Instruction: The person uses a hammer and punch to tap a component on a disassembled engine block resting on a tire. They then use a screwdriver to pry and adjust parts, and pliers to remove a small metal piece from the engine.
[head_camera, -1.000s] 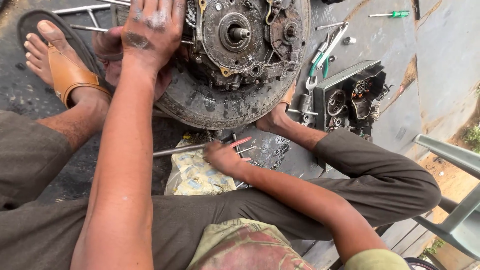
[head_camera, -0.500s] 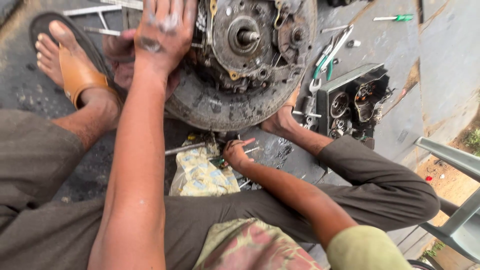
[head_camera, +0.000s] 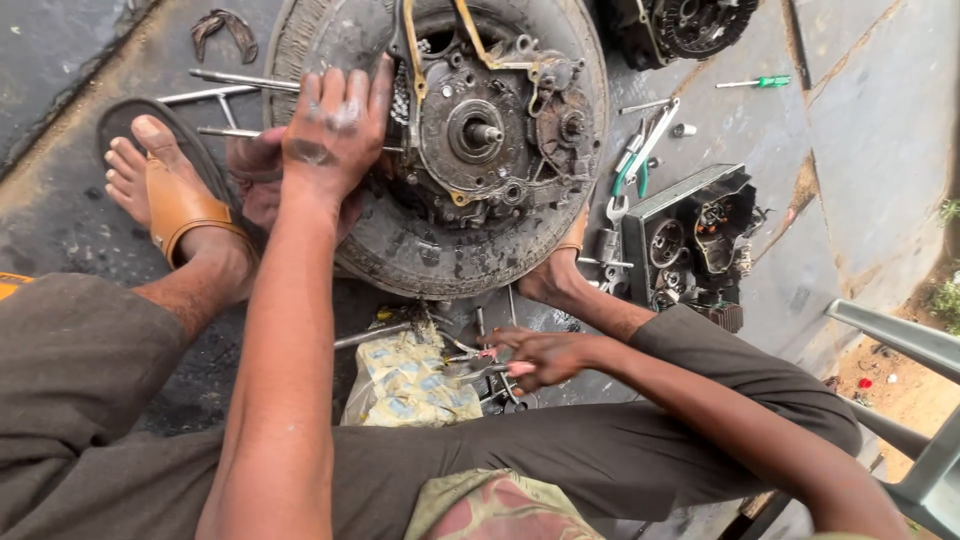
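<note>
**Greasy wheel held on the ground, small tool picked up below it**

While the wheel (head_camera: 440, 150) lies flat on the dark concrete ground (head_camera: 860, 130) between the person's two feet, the left hand (head_camera: 335, 125) rests on its left side with the fingers spread flat over the tyre and the dirty hub plate. This hand is open and presses down; it grips nothing. In the middle of the hub a short axle (head_camera: 487, 132) stands up.

Below the wheel, the right hand (head_camera: 545, 358) closes around a small metal tool (head_camera: 470, 368), which looks like pliers; I cannot tell its exact kind. Just beside it lies a crumpled yellowish plastic bag (head_camera: 405, 382).

To the right of the wheel are green-handled pliers (head_camera: 632, 165), an open engine case (head_camera: 695, 240) and, farther away, a green screwdriver (head_camera: 750, 82). On the left, the foot wears a brown sandal (head_camera: 180, 205), and long metal rods (head_camera: 215, 90) lie near it.
</note>
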